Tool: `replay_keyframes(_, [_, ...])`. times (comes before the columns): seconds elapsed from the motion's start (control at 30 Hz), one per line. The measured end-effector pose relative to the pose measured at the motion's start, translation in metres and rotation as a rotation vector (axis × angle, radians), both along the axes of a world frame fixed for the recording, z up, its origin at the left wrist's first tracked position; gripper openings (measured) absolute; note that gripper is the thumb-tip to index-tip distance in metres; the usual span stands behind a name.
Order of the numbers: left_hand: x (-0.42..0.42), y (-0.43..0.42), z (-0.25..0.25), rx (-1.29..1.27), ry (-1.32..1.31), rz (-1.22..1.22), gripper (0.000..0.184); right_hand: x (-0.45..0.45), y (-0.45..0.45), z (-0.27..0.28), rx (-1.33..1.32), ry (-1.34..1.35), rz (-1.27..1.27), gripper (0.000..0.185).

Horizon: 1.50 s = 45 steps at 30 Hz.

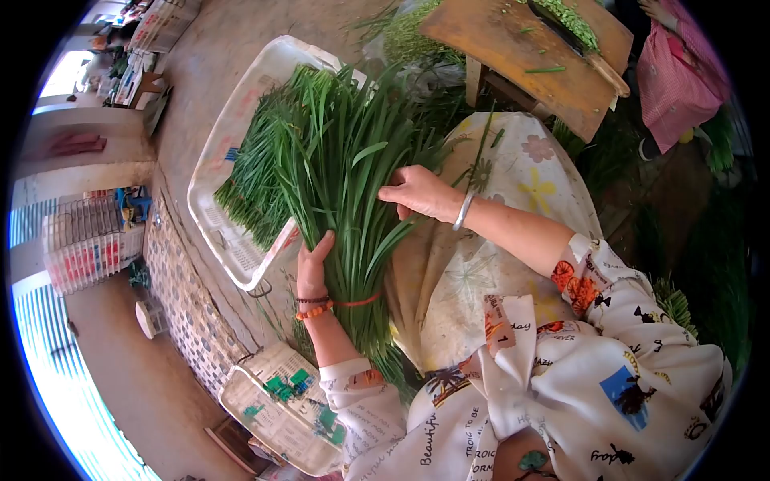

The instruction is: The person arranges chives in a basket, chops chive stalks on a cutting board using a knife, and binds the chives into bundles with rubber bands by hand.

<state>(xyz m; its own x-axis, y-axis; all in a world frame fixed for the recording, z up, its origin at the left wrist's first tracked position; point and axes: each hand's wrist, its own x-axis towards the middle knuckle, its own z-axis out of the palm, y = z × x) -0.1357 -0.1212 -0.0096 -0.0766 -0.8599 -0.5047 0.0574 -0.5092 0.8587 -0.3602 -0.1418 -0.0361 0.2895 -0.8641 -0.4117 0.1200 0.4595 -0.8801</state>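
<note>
A thick bundle of long, flat-leaved green chives (353,184) stands in front of me, leaning against the cloth over my lap. An orange-red band (358,301) circles its lower part. My left hand (314,268) holds the bundle from the left side, thumb up and the other fingers hidden behind the leaves. At the bundle's right edge, my right hand (421,195) has its fingers curled in a pinch at some leaves. Just behind, a white plastic crate (210,152) holds more chives (257,172) lying in a heap.
A wooden board (497,40) with a knife (561,28) and chopped greens stands at the upper right. Beside it is a person in a pink checked garment (682,80). Flowered cloth (497,232) covers my lap. A second white crate (273,417) sits at the lower left.
</note>
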Motion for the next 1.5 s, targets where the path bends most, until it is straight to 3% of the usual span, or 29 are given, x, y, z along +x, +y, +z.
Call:
replay_keyframes(0.3, [0.002, 0.0, -0.003, -0.007, 0.0, 0.007, 0.037, -0.012, 0.006, 0.019, -0.027, 0.123, 0.094, 0.027])
replay_keyframes(0.43, [-0.001, -0.001, 0.0, -0.002, 0.011, 0.014, 0.036, -0.018, 0.018, 0.039, -0.236, 0.259, 0.193, 0.023])
replay_keyframes(0.5, [-0.002, -0.001, 0.001, -0.001, 0.005, 0.009, 0.035, -0.013, 0.022, 0.033, -0.792, 0.282, 0.014, 0.02])
replay_keyframes(0.57, [-0.003, -0.001, 0.001, 0.01, -0.028, 0.013, 0.034, -0.008, 0.019, 0.033, -0.878, 0.263, 0.045, 0.016])
replay_keyframes(0.67, [-0.004, -0.002, 0.002, 0.001, -0.058, -0.015, 0.034, 0.003, 0.014, 0.033, -0.279, -0.105, 0.373, 0.023])
replay_keyframes(0.7, [-0.003, -0.002, 0.002, 0.001, -0.061, -0.015, 0.034, 0.006, 0.015, 0.032, -0.279, -0.107, 0.372, 0.023])
replay_keyframes(0.77, [-0.003, -0.002, 0.0, 0.0, -0.071, -0.004, 0.034, 0.01, 0.02, 0.032, 0.051, -0.182, 0.355, 0.023])
replay_keyframes(0.83, [-0.005, -0.002, 0.003, 0.002, -0.068, 0.005, 0.034, 0.011, 0.027, 0.026, 0.048, -0.254, 0.328, 0.022])
replay_keyframes(0.9, [-0.004, 0.0, 0.004, 0.004, -0.064, 0.015, 0.034, 0.008, 0.032, 0.016, 0.2, -0.539, 0.236, 0.024])
replay_keyframes(1.03, [-0.003, -0.003, 0.001, 0.015, -0.039, 0.002, 0.034, 0.004, 0.044, 0.013, 0.26, -0.453, 0.178, 0.027])
replay_keyframes(1.23, [-0.003, -0.004, -0.001, 0.03, -0.042, -0.002, 0.034, 0.024, 0.05, 0.026, 0.044, -0.255, 0.238, 0.028])
replay_keyframes(1.3, [-0.001, -0.003, -0.002, 0.023, -0.054, -0.003, 0.034, 0.03, 0.047, 0.023, -0.106, 0.052, 0.415, 0.024])
replay_keyframes(1.37, [0.001, -0.002, -0.004, 0.005, -0.036, -0.002, 0.034, 0.033, 0.056, 0.02, -0.237, 0.079, 0.323, 0.022])
replay_keyframes(1.43, [0.005, -0.002, -0.007, 0.034, -0.01, 0.0, 0.035, 0.027, 0.067, 0.028, -0.642, 0.083, 0.299, 0.022])
replay_keyframes(1.47, [0.008, -0.002, -0.008, 0.065, 0.015, 0.014, 0.035, 0.029, 0.074, 0.022, -0.906, 0.294, 0.447, 0.026])
replay_keyframes(1.5, [0.011, -0.002, -0.01, 0.067, 0.015, 0.008, 0.035, 0.027, 0.086, 0.024, -0.944, 0.251, 0.484, 0.027])
